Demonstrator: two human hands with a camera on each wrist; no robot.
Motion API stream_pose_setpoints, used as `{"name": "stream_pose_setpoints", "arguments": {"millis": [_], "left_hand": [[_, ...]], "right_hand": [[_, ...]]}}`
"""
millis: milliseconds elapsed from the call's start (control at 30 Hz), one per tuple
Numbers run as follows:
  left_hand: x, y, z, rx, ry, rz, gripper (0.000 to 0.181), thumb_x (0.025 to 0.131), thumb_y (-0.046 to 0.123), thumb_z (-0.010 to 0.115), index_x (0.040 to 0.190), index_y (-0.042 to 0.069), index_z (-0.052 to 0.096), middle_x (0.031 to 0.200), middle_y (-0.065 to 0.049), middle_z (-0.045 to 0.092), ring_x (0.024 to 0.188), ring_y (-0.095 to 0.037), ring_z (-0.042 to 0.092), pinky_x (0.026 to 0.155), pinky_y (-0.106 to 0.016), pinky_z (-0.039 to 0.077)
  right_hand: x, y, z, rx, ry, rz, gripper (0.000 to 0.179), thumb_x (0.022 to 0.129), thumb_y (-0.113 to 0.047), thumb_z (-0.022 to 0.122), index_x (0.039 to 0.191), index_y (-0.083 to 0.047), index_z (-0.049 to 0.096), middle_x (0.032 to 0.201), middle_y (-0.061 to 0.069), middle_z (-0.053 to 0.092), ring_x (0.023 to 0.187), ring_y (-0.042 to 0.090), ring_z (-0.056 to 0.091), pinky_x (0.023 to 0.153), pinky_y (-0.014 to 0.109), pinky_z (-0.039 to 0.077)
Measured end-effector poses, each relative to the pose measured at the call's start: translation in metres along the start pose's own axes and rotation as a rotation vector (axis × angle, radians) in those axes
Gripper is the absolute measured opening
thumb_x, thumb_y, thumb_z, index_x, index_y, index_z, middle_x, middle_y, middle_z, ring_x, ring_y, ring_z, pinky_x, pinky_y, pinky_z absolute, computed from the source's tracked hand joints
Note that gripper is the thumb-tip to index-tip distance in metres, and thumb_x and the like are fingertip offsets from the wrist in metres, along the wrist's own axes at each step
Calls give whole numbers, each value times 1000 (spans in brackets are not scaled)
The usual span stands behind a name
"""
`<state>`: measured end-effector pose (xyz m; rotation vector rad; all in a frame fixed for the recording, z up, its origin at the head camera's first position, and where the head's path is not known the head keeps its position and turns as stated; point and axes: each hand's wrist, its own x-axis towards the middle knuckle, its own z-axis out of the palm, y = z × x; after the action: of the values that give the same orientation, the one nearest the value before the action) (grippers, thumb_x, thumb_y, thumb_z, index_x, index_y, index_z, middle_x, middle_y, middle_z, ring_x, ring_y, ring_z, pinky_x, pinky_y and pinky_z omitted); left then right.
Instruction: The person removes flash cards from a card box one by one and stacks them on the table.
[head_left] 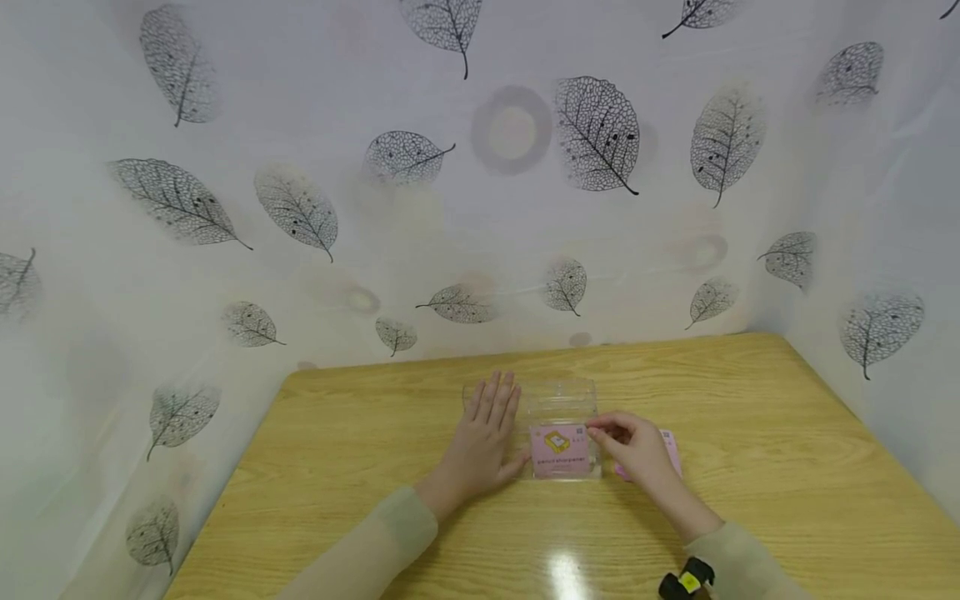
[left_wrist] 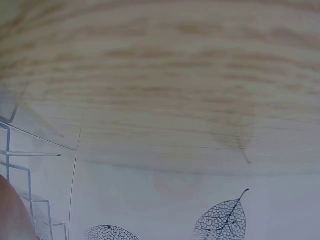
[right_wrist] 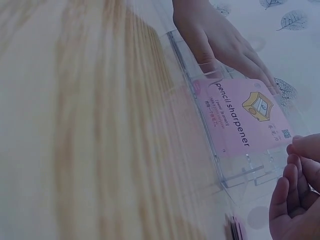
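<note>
A pink flashcard, printed with a yellow pencil sharpener and the words "pencil sharpener", lies at a clear plastic stepped holder on the table. My right hand pinches the card's upper right corner between thumb and fingertips, which the right wrist view shows close by the card. With fingers straight, my left hand rests on the left part of the holder, its thumb beside the card. In the left wrist view only a bit of skin and the holder's stepped edges show.
More pink cards lie to the right, partly hidden behind my right hand. The wooden table meets a leaf-patterned white curtain at the back and sides. A black and yellow device sits by the right sleeve.
</note>
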<state>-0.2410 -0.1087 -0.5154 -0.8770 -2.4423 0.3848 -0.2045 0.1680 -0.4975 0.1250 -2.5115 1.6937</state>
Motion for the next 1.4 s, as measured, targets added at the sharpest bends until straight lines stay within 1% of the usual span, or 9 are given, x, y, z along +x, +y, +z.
{"name": "stream_pose_setpoints", "arguments": {"millis": [67,300,467,667,900,1000,1100,1233,1400], "left_hand": [[0,0,0,1,3,-1,104,101,69,44,168,-4,14,177,-24,14,165,-41,19,137,-49,-7],[0,0,0,7,-17,-2,104,102,70,42,168,-3,12,178,-24,3,166,-41,14,135,-48,-13],[0,-1,0,18,-17,0,103,101,71,41,168,-3,14,178,-24,8,166,-41,14,135,-48,-12],[0,-1,1,20,-3,1,103,101,71,43,168,-2,19,177,-24,17,166,-40,16,135,-48,-11],[0,0,0,18,-8,4,103,101,71,43,168,-3,15,178,-25,7,166,-41,15,135,-49,-12],[0,0,1,16,1,6,105,101,71,44,168,-4,13,177,-25,11,165,-42,17,135,-49,-12],[0,-1,1,17,2,8,106,101,71,43,168,-4,11,177,-25,11,165,-42,17,135,-49,-11],[0,-1,2,27,-8,8,105,101,71,41,168,-4,11,178,-25,5,165,-42,16,136,-50,-9],[0,0,0,20,-25,5,103,102,71,41,168,-4,14,178,-25,4,166,-41,15,137,-50,3]], "right_hand": [[0,0,0,-8,-1,9,14,98,-7,74,110,0,79,100,13,76,77,-1,59,67,16,53],[-1,-1,0,-52,-13,1,14,98,-10,76,110,-3,79,96,10,74,77,1,59,66,17,54],[0,-1,2,-72,-8,10,14,96,-9,78,108,-3,79,95,8,73,77,3,58,67,17,53],[2,1,5,-73,8,13,12,94,-9,80,105,-4,79,90,7,69,74,5,55,61,17,49],[1,0,6,-74,3,34,10,94,-11,81,102,-6,80,88,5,67,73,7,53,55,19,45],[1,0,6,-80,4,24,8,94,-10,80,100,-6,80,88,5,67,73,7,53,55,19,46],[1,1,6,-84,12,2,6,94,-8,80,99,-5,79,88,6,67,72,5,53,56,18,47],[1,2,6,-82,17,-19,5,94,-7,79,99,-5,79,89,7,68,72,4,52,55,18,47],[1,3,6,-72,12,-35,6,95,-8,78,100,-5,78,88,7,68,70,3,52,51,19,45]]}}
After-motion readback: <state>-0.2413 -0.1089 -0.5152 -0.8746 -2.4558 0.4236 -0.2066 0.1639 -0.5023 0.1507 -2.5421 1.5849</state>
